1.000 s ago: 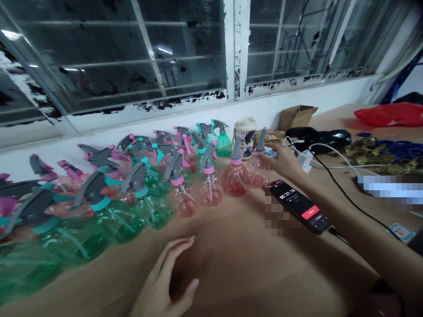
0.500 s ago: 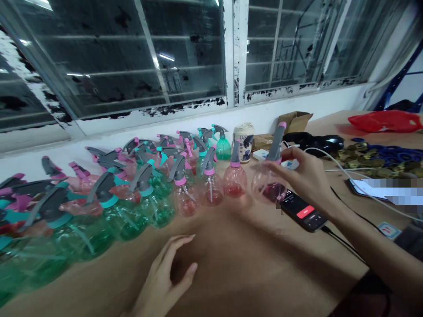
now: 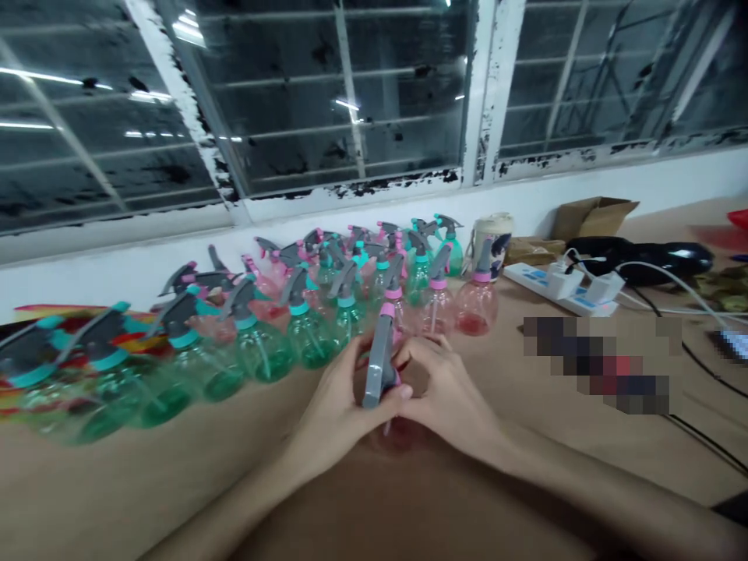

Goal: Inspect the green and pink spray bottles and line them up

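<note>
Head view: left hand and right hand clasp pink spray bottle, hiding its body.

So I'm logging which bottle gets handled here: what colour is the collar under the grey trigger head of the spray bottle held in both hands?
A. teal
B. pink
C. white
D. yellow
B: the left hand and right hand close around a pink-tinted spray bottle, and a pink collar shows at the grey trigger head, unlike the teal collars on the green bottles behind.
</note>
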Demonstrator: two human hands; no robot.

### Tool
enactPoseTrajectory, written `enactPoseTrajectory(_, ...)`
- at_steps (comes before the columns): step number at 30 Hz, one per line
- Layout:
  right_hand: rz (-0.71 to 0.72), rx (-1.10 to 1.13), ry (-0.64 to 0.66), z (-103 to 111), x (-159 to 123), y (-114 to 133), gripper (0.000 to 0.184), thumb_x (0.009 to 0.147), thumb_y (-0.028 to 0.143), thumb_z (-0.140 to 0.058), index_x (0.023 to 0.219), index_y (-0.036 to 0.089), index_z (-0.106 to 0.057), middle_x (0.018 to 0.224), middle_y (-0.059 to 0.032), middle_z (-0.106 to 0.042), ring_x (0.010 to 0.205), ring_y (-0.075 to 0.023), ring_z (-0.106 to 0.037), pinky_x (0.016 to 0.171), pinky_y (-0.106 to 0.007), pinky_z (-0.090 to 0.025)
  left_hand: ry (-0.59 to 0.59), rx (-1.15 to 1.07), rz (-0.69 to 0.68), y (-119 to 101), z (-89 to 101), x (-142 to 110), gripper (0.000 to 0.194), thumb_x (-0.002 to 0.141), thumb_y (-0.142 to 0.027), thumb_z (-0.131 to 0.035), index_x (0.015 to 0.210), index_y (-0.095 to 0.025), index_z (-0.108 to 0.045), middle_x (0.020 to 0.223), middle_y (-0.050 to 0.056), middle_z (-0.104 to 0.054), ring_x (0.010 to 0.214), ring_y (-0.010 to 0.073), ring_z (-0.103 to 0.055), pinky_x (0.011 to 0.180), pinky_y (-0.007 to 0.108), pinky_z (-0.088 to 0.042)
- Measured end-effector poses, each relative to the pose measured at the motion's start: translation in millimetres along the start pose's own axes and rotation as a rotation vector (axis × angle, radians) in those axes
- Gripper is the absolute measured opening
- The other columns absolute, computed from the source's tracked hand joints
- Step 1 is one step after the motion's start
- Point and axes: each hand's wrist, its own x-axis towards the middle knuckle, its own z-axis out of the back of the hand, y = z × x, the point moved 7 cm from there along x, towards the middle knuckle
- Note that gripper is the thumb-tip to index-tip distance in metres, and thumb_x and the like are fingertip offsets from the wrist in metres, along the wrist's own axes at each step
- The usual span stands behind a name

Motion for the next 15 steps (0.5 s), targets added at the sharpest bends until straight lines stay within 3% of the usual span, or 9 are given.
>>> enactPoseTrajectory(4,-0.001,0.059,0.025,-31.5,6.2,11.7,0.022,0.067,0.026,-0.071,0.071,0.020,-0.049,0.073,0.0023,-0.063,0.069,-0.0172,-0.057,0.073,-0.036,-0.039,-0.065,0.040,0.012,7.1,23.6,-8.1,0.047,0.080,-0.033,-0.063,0.121,-0.021,-0.044,0.105,0.005,-0.060,0.092,0.0227,-0.060,0.082,0.039,-0.050)
enactPoseTrajectory(8,0.127,0.107,0.103,-50.3,5.5,27.4,0.033,0.065,0.039,-0.075,0.082,0.020,-0.055,0.081,0.0001,-0.065,0.078,-0.0186,-0.059,0.077,-0.037,-0.042,-0.116,0.064,-0.028,14.0,38.6,-14.5,0.038,0.079,-0.027,-0.059,0.115,-0.021,-0.047,0.094,0.003,-0.061,0.082,0.0204,-0.061,0.077,0.037,-0.052)
enactPoseTrajectory(12,0.244,0.155,0.158,-46.9,-9.1,18.7,0.050,0.068,0.043,-0.074,0.108,0.020,-0.053,0.105,-0.0048,-0.066,0.095,-0.0188,-0.061,0.081,-0.032,-0.048,-0.164,0.096,-0.158,9.4,41.9,-20.0,0.034,0.076,-0.015,-0.050,0.109,-0.025,-0.052,0.092,0.001,-0.064,0.077,0.0181,-0.062,0.073,0.033,-0.052)
enactPoseTrajectory(15,0.334,0.038,0.118,-34.8,-24.8,-4.9,0.034,0.078,0.039,-0.066,0.105,0.022,-0.055,0.097,-0.0041,-0.069,0.096,-0.0200,-0.062,0.085,-0.036,-0.048,-0.176,0.145,-0.142,8.1,39.5,-21.3,0.028,0.077,-0.017,-0.050,0.104,-0.024,-0.054,0.087,0.000,-0.064,0.072,0.0166,-0.061,0.071,0.032,-0.052)
